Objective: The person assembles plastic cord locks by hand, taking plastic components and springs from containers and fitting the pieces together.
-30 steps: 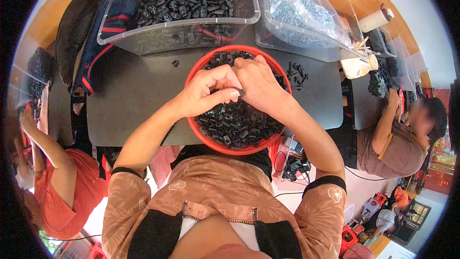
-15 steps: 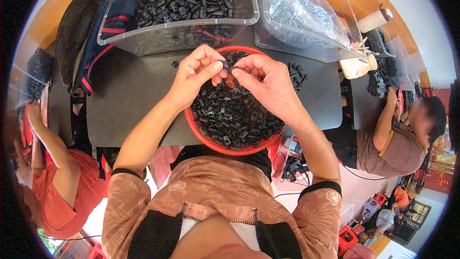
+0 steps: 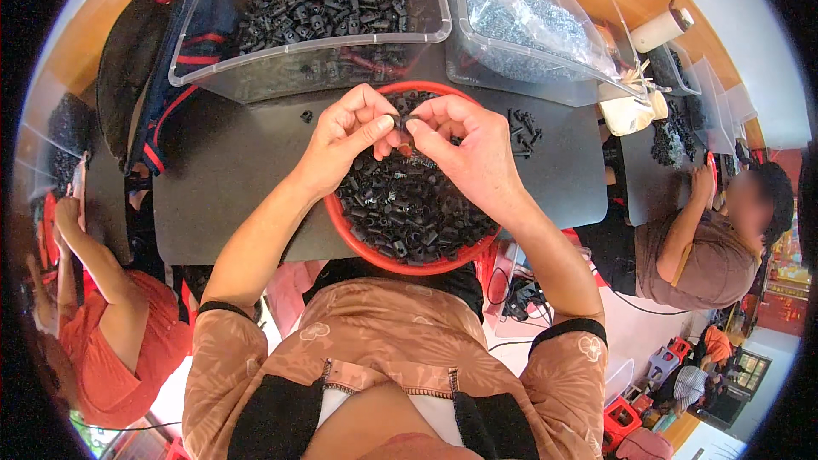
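My left hand [image 3: 354,126] and my right hand [image 3: 458,132] meet over a round red basin [image 3: 341,226]. Between their pinched fingertips is a small black plastic part [image 3: 404,122], mostly hidden by the fingers. Both hands are closed on it. Below them, the basin holds a heap of small black plastic parts [image 3: 409,209], and some silvery springs seem to lie among them. A few loose black parts [image 3: 525,129] lie on the dark table to the right of my right hand.
Behind the basin stands a clear bin [image 3: 311,55] of black parts. Beside it, another clear bin [image 3: 537,77] holds small silvery pieces in plastic. A dark bag [image 3: 149,60] lies at the left. Co-workers sit at the left [image 3: 128,341] and right [image 3: 699,255].
My right fingertips have shifted slightly left, closer to the left ones around the small part. The person on the right has moved their arm a little.
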The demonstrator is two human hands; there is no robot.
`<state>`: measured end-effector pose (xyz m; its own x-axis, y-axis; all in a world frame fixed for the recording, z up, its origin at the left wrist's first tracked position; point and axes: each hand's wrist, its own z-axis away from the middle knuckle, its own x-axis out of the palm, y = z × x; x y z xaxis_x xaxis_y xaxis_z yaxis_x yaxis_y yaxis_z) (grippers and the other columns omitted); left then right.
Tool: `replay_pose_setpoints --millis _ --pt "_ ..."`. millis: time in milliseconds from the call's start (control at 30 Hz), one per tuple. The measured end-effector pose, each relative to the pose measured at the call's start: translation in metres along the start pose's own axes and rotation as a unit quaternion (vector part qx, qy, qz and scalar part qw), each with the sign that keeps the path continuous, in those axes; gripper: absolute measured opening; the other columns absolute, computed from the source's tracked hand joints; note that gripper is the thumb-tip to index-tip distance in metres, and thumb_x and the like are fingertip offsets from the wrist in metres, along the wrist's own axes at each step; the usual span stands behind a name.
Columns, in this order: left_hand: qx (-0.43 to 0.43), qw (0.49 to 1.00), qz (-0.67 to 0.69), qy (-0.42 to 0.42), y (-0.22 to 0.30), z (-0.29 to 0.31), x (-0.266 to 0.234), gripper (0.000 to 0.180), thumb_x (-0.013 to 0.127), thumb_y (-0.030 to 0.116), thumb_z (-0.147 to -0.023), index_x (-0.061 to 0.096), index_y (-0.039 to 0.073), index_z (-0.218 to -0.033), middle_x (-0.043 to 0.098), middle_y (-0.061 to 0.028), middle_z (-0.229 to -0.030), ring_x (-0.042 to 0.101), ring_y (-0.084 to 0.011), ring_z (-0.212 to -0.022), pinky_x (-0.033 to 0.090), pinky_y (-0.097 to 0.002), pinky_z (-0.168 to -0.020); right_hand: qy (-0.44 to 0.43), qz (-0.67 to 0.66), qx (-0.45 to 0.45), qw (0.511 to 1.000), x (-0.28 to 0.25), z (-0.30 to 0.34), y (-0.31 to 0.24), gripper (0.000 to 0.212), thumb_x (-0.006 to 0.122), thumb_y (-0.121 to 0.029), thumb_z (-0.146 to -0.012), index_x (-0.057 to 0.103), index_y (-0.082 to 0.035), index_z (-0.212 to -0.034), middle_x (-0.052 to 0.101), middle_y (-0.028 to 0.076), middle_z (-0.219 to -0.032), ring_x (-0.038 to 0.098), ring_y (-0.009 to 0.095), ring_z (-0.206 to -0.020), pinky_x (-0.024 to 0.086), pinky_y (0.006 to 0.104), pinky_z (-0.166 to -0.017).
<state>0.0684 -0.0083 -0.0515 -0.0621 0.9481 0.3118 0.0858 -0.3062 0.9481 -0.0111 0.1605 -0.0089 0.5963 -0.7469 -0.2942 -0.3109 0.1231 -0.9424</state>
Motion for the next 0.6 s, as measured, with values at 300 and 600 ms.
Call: replay_pose_setpoints --millis 300,600 --pt "0.008 1.0 0.0 0.003 -0.0027 -0.0012 -0.0009 0.013 0.056 0.018 -0.093 0.051 0.007 -0.096 0.06 -0.0019 -0.076 0.052 -0.0071 -0.064 0.042 -0.0207 -0.057 -0.019 0.029 0.017 0.999 0.0006 -0.0011 -0.0044 0.013 0.067 -0.009 -0.078 0.064 0.0 -0.088 0.065 0.006 -0.072 0.06 0.009 -0.059 0.049 0.0247 -0.055" --pt "-0.01 1.0 0.022 0.003 0.0019 -0.0006 -0.0018 0.012 0.056 0.017 -0.093 0.053 0.006 -0.096 0.06 -0.0024 -0.077 0.053 -0.0074 -0.066 0.044 -0.0215 -0.061 -0.003 0.013 0.001 1.0 0.0027 0.0006 -0.0008 0.013 0.068 -0.01 -0.077 0.064 -0.001 -0.085 0.064 0.006 -0.071 0.059 0.01 -0.058 0.048 0.0255 -0.055"
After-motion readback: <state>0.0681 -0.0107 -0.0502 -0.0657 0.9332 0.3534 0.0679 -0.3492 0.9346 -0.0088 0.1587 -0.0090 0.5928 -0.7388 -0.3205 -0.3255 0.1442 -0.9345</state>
